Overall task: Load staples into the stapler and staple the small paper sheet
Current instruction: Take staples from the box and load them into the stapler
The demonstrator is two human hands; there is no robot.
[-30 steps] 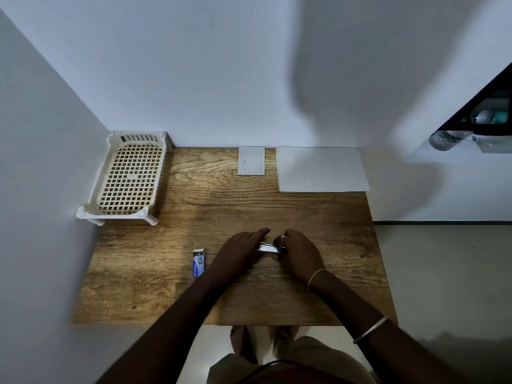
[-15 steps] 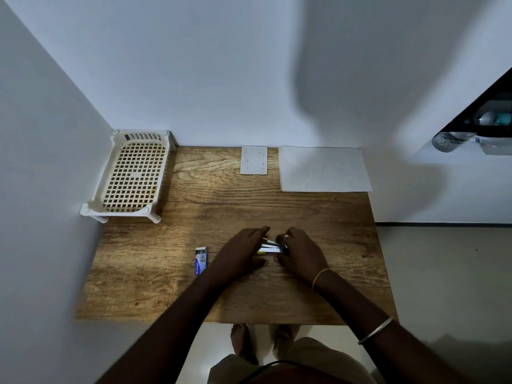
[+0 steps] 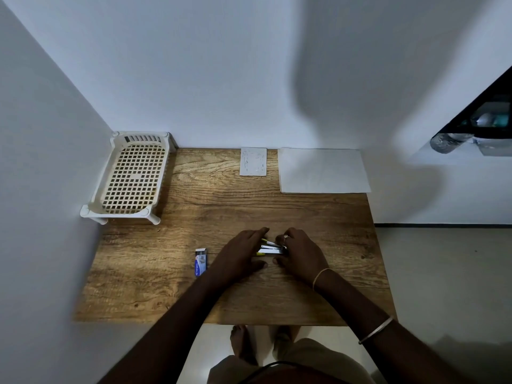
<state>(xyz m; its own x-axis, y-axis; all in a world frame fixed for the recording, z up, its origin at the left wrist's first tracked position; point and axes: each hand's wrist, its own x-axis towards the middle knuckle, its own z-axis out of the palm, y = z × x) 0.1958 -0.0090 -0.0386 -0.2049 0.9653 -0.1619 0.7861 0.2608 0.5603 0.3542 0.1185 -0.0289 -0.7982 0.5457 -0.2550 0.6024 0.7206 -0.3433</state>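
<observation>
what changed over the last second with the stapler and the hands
The stapler has opened: a second ago it looked shut between the hands, now its layers are fanned apart, yellow parts showing. The left hand and right hand stay gripping its ends. The staple box, small paper sheet and basket have not moved.

Dim, bluish light. A broad soft shadow spreads over the back wall (image 3: 346, 87) above the far right corner of the desk (image 3: 221, 212). Wide-angle distortion bends the frame edges; the desk's near left corner blurs.
</observation>
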